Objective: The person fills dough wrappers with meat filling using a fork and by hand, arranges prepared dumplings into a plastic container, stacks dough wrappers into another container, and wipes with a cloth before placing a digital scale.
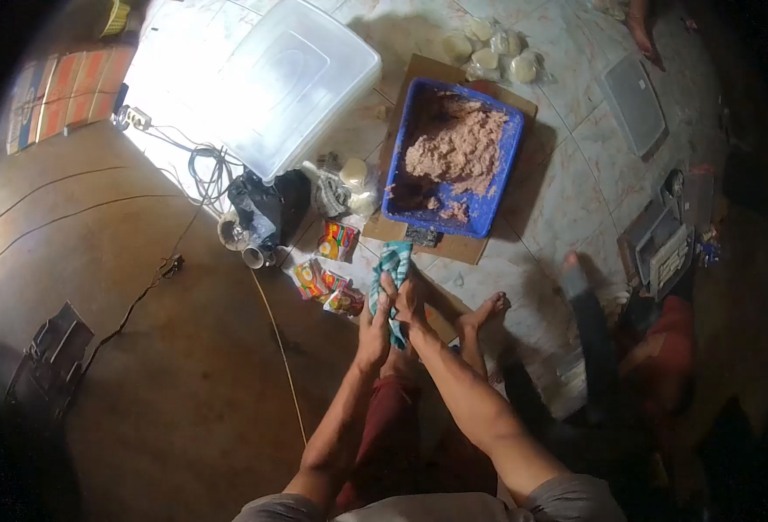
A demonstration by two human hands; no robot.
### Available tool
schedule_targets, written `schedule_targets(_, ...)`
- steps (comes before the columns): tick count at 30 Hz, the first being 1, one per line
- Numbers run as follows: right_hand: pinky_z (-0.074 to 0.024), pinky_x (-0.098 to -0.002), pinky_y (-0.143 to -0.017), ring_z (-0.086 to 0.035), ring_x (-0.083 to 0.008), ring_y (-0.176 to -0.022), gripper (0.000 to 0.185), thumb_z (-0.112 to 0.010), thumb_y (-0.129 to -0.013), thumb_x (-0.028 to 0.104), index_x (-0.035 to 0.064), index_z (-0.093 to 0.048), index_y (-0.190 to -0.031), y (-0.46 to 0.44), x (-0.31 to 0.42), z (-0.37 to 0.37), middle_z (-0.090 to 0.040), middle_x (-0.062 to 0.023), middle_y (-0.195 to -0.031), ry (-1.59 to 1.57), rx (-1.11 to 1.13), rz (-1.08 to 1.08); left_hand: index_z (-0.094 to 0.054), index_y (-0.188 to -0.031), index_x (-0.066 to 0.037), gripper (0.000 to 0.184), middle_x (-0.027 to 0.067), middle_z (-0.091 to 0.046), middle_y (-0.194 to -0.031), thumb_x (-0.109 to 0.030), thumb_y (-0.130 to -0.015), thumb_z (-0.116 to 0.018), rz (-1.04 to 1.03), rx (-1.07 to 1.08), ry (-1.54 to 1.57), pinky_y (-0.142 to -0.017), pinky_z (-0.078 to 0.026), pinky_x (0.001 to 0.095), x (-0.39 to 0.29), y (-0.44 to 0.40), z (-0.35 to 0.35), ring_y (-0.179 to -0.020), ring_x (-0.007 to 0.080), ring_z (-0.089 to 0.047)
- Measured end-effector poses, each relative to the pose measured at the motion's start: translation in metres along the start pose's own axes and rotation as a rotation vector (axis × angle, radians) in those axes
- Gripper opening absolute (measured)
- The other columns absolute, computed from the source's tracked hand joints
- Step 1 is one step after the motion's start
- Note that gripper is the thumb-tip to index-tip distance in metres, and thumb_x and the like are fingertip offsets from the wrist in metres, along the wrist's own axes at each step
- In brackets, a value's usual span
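A green and white cloth (393, 261) is bunched between my two hands, just in front of my body. My left hand (375, 320) is closed around its left side. From the right, my right hand (408, 300) grips the same cloth, its fingers wrapped in the folds. Beyond my hands stands a blue plastic tub (440, 224) on a sheet of cardboard (528, 103). Inside the tub lies a heap of pinkish ground mixture (462, 150). Several colourful food packets (339, 240) lie on the floor to the left of my hands.
A large translucent plastic box (306, 70) stands at the upper left, beside coiled black cables (210, 165) and a dark plastic bag (262, 204). Bagged pale rounds (497, 52) rest behind the tub. At right are a flat grey lid (634, 104) and another person's leg (662, 348).
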State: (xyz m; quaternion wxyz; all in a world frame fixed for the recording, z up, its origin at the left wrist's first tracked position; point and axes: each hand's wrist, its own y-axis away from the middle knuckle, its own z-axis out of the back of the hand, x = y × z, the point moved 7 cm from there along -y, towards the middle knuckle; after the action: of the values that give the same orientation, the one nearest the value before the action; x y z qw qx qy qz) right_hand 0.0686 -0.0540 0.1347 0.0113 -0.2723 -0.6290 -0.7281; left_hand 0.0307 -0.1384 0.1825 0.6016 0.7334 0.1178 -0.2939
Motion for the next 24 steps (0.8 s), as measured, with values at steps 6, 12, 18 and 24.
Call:
schedule_targets(6,-0.0430,-0.0428,-0.097,-0.055,-0.0382,-0.113,0.047,-0.065,-0.085,0.031,-0.0038,-0.059,-0.116,-0.013,0.013,0.016,-0.059,-0.0220,-0.118,0.258,-0.410,0.600,-0.060,-0.104,0.004,0.037,0.0087,-0.065,-0.093,-0.031,-0.101,-0.049,-0.086,-0.357,-0.174,-0.078,-0.048,0.0341,0.019,-0.062,0.046,-0.085,0.0202,-0.060)
schedule_targets(12,-0.0271,-0.0331,-0.113,-0.041,-0.0214,-0.133,0.041,-0.044,-0.100,0.029,0.0000,-0.056,-0.127,-0.023,0.061,0.020,-0.044,-0.0155,-0.142,-0.367,0.162,0.325,-0.062,-0.116,0.002,0.041,0.0084,-0.066,-0.108,-0.034,-0.098,-0.054,0.005,-0.342,0.181,-0.076,-0.049,0.0271,0.037,-0.059,0.023,-0.086,0.0136,-0.061)
schedule_targets(18,-0.0257,-0.0412,-0.115,-0.038,-0.0300,-0.135,0.054,-0.055,-0.091,0.016,0.0015,-0.044,-0.142,0.026,0.045,-0.008,-0.046,-0.0194,-0.142,-0.118,0.356,0.485,-0.064,-0.105,0.003,0.040,0.0105,-0.068,-0.089,-0.035,-0.095,-0.062,0.042,-0.549,0.025,-0.060,-0.050,0.0291,0.031,-0.088,0.098,-0.067,0.0128,-0.060)
schedule_targets(24,-0.0438,-0.0469,-0.093,-0.055,-0.0404,-0.110,0.043,-0.064,-0.088,0.030,0.0029,-0.054,-0.119,-0.044,0.026,-0.006,-0.060,-0.0194,-0.115,0.156,-0.139,0.551,-0.050,-0.131,0.000,0.066,0.0124,-0.059,-0.123,-0.056,-0.097,-0.045,0.282,-0.136,0.388,-0.094,-0.044,0.0400,0.043,-0.098,0.042,-0.108,0.0233,-0.056)
